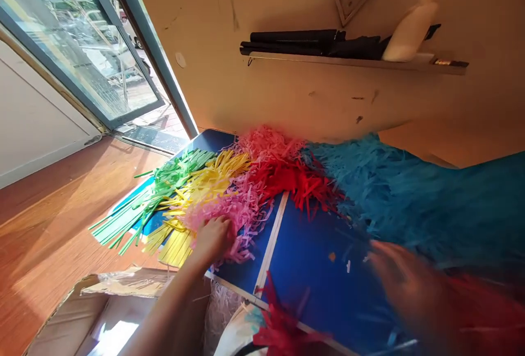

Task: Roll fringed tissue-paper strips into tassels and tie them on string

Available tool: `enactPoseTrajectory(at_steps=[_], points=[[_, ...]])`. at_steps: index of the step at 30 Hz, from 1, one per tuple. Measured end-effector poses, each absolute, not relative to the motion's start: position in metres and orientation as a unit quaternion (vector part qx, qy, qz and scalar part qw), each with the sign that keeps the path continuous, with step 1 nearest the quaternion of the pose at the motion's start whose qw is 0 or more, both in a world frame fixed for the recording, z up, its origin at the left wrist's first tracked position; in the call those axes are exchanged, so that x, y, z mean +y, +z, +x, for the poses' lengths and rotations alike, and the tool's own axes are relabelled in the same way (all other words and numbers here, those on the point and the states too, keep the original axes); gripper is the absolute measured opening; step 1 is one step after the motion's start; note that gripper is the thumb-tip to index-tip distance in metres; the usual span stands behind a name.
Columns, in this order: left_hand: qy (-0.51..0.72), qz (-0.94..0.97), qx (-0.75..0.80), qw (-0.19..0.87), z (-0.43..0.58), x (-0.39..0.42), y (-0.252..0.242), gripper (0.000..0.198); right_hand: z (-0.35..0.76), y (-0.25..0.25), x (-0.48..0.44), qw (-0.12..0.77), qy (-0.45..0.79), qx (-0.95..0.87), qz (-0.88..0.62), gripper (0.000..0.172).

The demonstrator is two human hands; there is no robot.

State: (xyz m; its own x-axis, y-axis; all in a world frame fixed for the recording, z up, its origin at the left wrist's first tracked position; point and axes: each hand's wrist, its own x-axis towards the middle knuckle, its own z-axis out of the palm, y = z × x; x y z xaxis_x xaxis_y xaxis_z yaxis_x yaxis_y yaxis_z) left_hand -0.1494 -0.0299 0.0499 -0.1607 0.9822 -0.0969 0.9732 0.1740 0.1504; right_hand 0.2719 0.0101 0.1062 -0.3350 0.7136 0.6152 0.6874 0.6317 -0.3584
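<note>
My left hand (pixel 216 233) is closed, knuckles up, on a pile of pink paper fringe (pixel 241 211) at the middle left. What its fingertips hold is partly hidden, but the pink strips bunch around them. My right hand (pixel 404 268) is smeared by motion above the blue tabletop (pixel 324 257), near a big heap of teal paper fringe (pixel 369 181). Red fringe (pixel 295 178) lies between the pink and teal heaps. To the left of the pink pile are yellow fringe (pixel 219 175) and green fringe (pixel 172 181).
More red fringe (pixel 279 323) hangs at the near table edge, and another red heap (pixel 488 307) lies at right. An opened cardboard box (pixel 69 312) stands on the wooden floor (pixel 53 214). A wall shelf (pixel 348 60) holds black rolls and a white bottle (pixel 412 30). A glass door (pixel 110 60) is at left.
</note>
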Motion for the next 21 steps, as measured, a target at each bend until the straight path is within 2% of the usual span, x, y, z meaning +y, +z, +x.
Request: enactPoseTrajectory(at_steps=[2,3,6,9,12,16,21], points=[[0.002,0.643,0.761,0.085,-0.146,-0.038,0.043,0.047,0.197,0.09,0.008,0.338,0.102,-0.883,-0.308,0.018],[-0.007,0.643,0.761,0.085,-0.143,-0.042,0.04,0.055,0.157,0.081,0.009,0.31,0.153,-0.904,-0.252,0.022],[-0.024,0.643,0.761,0.088,-0.139,-0.051,0.036,0.065,0.055,0.056,0.026,0.228,0.212,-0.94,-0.143,0.029],[-0.025,0.638,0.764,0.094,-0.146,-0.057,0.036,0.063,0.012,0.034,0.055,0.155,0.149,-0.95,-0.228,0.021],[-0.01,0.631,0.771,0.092,-0.151,-0.062,0.036,0.048,0.016,0.018,0.077,0.164,0.126,-0.928,-0.312,0.024],[0.027,0.633,0.773,0.028,-0.147,-0.061,0.038,0.023,0.031,0.014,0.072,0.181,0.124,-0.914,-0.341,0.036],[0.01,0.653,0.756,0.042,-0.148,-0.054,0.047,0.027,0.029,0.021,0.044,0.278,0.145,-0.889,-0.335,0.037]])
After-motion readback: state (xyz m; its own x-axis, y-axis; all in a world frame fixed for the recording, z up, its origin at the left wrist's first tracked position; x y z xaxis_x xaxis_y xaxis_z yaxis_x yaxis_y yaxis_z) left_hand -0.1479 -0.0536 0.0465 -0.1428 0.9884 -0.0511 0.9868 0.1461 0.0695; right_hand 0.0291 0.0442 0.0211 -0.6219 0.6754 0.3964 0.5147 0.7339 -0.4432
